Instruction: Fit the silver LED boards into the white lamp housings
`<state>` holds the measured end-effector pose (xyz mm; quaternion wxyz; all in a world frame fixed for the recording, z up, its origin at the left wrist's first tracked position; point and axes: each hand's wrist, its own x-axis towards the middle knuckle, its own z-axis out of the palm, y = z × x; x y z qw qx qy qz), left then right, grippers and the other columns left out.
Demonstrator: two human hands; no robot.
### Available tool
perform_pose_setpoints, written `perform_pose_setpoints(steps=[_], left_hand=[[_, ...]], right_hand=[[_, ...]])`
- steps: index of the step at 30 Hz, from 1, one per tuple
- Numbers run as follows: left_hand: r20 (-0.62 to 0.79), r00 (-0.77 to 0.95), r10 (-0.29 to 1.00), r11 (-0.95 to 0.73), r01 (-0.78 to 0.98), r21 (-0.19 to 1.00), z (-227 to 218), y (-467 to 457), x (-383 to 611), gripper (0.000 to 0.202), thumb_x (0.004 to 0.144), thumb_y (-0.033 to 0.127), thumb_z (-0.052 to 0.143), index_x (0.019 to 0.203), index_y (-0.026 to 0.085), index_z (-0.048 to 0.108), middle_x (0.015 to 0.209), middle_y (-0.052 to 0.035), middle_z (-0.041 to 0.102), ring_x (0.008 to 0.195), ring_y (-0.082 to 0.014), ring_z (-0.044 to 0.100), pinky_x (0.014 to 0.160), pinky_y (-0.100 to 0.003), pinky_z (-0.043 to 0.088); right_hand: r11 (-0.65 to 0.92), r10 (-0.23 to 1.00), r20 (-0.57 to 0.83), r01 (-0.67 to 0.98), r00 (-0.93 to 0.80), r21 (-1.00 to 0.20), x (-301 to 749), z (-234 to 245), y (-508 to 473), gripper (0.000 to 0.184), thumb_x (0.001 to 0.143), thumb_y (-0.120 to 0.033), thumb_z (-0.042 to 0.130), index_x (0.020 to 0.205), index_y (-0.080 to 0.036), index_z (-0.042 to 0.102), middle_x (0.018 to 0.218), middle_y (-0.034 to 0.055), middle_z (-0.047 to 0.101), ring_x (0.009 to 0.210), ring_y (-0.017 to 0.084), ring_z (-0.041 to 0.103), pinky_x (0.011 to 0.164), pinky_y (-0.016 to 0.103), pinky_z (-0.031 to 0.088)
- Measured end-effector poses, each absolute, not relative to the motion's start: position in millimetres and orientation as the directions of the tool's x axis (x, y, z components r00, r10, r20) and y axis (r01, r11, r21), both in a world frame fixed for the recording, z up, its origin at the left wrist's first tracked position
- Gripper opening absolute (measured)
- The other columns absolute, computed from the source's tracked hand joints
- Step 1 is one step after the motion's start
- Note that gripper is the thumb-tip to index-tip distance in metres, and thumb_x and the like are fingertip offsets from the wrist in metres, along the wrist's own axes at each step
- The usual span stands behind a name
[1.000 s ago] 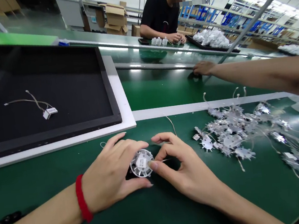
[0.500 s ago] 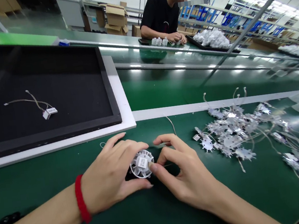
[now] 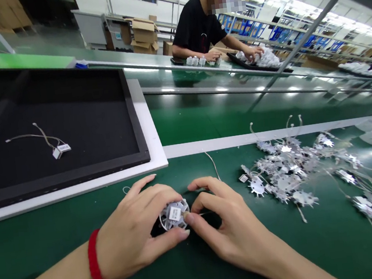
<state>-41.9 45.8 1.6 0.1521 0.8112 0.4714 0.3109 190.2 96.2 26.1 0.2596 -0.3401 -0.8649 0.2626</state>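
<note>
My left hand (image 3: 134,232), with a red band at the wrist, is curled round a small round finned metal disc (image 3: 174,214) with a white square part at its centre, held just above the green mat. My right hand (image 3: 228,222) faces it, thumb and forefinger pinched at the disc's right edge on a thin wire. A pile of similar silver discs with thin wires (image 3: 294,169) lies on the mat to the right of my hands.
A black tray with a white border (image 3: 144,131) lies at the left, holding one small wired part (image 3: 56,151). Beyond it runs a green conveyor (image 3: 203,114). A person in a black shirt (image 3: 197,22) works across the line beside a heap of white parts (image 3: 264,57).
A co-worker's arm that reached across from the right a second ago has gone. The view has tilted down a little. The person opposite has moved a hand to the white heap.
</note>
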Motion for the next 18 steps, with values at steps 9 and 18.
perform_pose_setpoints(steps=[9, 18], left_hand=[[0.326, 0.344, 0.88, -0.474, 0.658, 0.585, 0, 46, -43, 0.028, 0.101, 0.038, 0.071, 0.121, 0.03, 0.053, 0.113, 0.0048, 0.074, 0.106, -0.0209, 0.075, 0.128, -0.055, 0.038], [0.351, 0.334, 0.875, -0.483, 0.642, 0.595, -8, 48, -44, 0.027, 0.1, 0.041, 0.07, 0.119, 0.03, 0.056, 0.11, 0.0031, 0.077, 0.101, -0.0243, 0.077, 0.126, -0.063, 0.04]], right_hand=[[0.759, 0.597, 0.297, 0.404, -0.746, -0.51, 196, 37, 102, 0.01, 0.101, -0.019, 0.066, 0.097, -0.019, 0.075, 0.119, 0.0089, 0.079, 0.104, 0.025, 0.074, 0.092, 0.043, 0.054], [0.824, 0.525, 0.31, 0.384, -0.792, -0.416, 199, 31, 106, 0.024, 0.106, -0.008, 0.055, 0.098, -0.021, 0.073, 0.083, -0.0012, 0.079, 0.071, 0.016, 0.068, 0.099, 0.04, 0.047]])
